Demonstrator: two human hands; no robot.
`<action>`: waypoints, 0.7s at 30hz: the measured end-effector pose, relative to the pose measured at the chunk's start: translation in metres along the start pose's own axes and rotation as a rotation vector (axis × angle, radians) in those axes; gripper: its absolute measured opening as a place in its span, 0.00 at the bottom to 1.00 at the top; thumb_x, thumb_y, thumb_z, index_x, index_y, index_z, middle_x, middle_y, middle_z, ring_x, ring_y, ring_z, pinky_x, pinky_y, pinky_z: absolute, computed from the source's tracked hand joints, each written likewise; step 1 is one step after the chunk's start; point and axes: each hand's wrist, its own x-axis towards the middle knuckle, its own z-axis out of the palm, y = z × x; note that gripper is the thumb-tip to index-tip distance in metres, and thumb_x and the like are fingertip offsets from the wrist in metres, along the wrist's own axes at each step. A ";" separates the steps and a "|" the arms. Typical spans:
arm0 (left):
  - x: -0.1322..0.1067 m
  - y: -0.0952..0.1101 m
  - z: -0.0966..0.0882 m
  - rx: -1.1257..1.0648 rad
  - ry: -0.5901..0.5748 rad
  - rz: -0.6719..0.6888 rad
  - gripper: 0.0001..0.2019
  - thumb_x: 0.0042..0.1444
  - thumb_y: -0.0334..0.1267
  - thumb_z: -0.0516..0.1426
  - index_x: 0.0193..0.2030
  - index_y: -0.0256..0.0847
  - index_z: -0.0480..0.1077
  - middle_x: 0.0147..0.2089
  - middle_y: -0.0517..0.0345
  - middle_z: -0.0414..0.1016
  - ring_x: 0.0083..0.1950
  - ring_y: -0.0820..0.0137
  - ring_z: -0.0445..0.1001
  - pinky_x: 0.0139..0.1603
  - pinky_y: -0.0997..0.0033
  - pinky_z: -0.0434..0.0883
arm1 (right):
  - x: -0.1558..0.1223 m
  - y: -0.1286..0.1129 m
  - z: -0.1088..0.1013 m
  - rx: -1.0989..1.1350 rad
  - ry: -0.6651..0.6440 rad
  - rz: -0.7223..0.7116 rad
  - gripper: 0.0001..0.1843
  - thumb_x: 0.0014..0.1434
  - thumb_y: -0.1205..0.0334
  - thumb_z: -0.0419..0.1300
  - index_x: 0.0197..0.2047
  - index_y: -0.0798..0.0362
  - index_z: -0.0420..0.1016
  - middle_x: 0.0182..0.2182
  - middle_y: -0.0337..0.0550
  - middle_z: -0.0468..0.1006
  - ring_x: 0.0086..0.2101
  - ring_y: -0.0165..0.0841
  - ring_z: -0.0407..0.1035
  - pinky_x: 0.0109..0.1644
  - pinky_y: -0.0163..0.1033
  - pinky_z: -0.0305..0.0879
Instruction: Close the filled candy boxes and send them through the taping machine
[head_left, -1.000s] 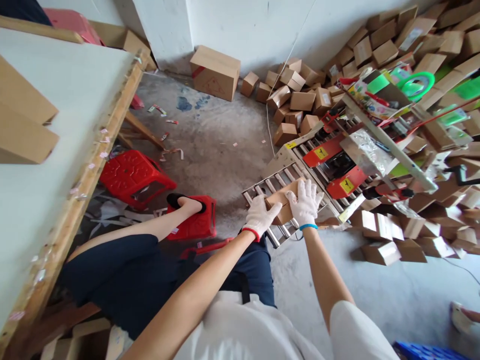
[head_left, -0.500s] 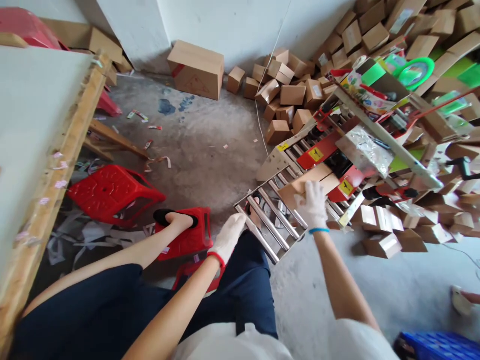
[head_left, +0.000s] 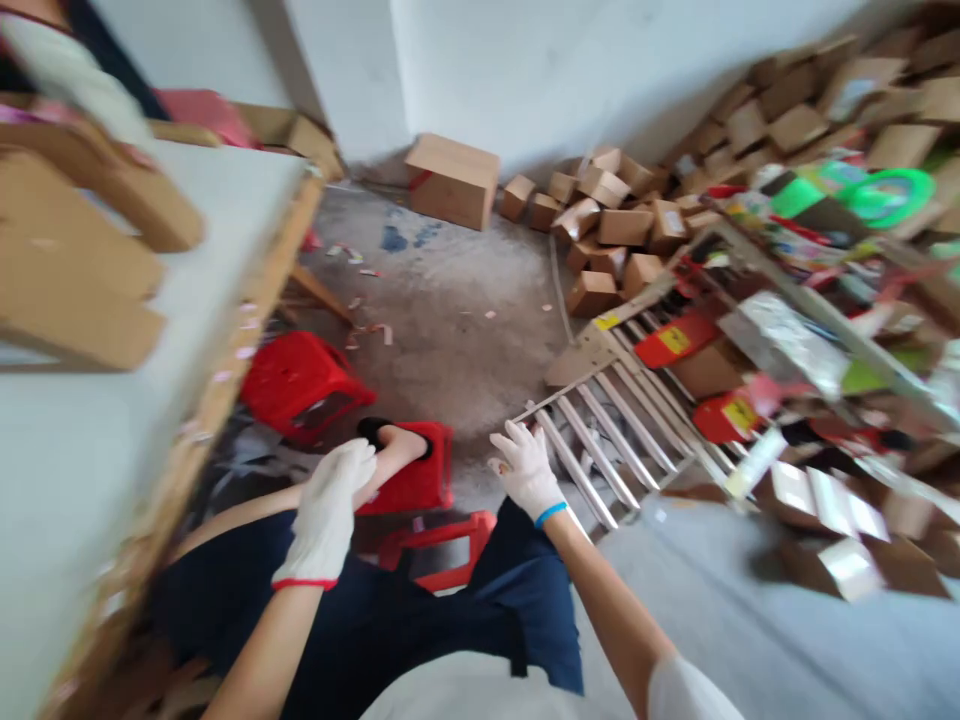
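Observation:
My left hand (head_left: pixel 328 510), in a white knit glove with a red cuff, hovers over my lap beside the work table. Its fingers look loosely stretched, with nothing visible in them. My right hand (head_left: pixel 525 472), gloved with a blue cuff, is open with fingers spread, at the near end of the roller conveyor (head_left: pixel 600 450). Whether it touches the frame I cannot tell. Farther along the rollers, a cardboard box (head_left: pixel 711 368) sits inside the carton sealing machine (head_left: pixel 679 338), between its red guards.
At the left stands a white-topped table (head_left: pixel 217 220) with a wooden edge; blurred cardboard pieces (head_left: pixel 75 270) lie on it, and another person's gloved hand (head_left: pixel 82 80) is above. Red stools (head_left: pixel 300 385) stand below. Many small boxes (head_left: pixel 626 228) are piled by the wall.
My right hand has left the box and moved left to the conveyor end. The box has gone deeper into the machine. My left hand has left the rollers, moving left. The view has turned left.

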 end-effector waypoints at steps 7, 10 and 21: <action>0.058 0.110 -0.119 0.334 0.545 0.418 0.21 0.65 0.51 0.54 0.60 0.45 0.70 0.60 0.50 0.75 0.60 0.62 0.75 0.64 0.61 0.71 | 0.009 -0.054 0.062 0.360 -0.076 -0.309 0.20 0.65 0.59 0.54 0.57 0.43 0.78 0.58 0.46 0.78 0.60 0.47 0.70 0.72 0.67 0.49; 0.107 0.159 -0.165 0.582 0.699 0.559 0.27 0.63 0.45 0.58 0.68 0.42 0.62 0.69 0.44 0.65 0.69 0.58 0.66 0.71 0.57 0.63 | 0.005 -0.045 0.070 0.435 -0.141 -0.272 0.21 0.62 0.58 0.53 0.54 0.41 0.80 0.55 0.44 0.80 0.57 0.46 0.73 0.72 0.65 0.53; 0.198 0.192 -0.237 1.261 0.519 0.263 0.24 0.68 0.52 0.52 0.51 0.27 0.70 0.55 0.42 0.76 0.57 0.55 0.74 0.58 0.55 0.68 | -0.029 -0.066 0.074 0.575 -0.302 -0.040 0.19 0.57 0.52 0.55 0.48 0.35 0.83 0.46 0.39 0.83 0.50 0.45 0.77 0.58 0.53 0.74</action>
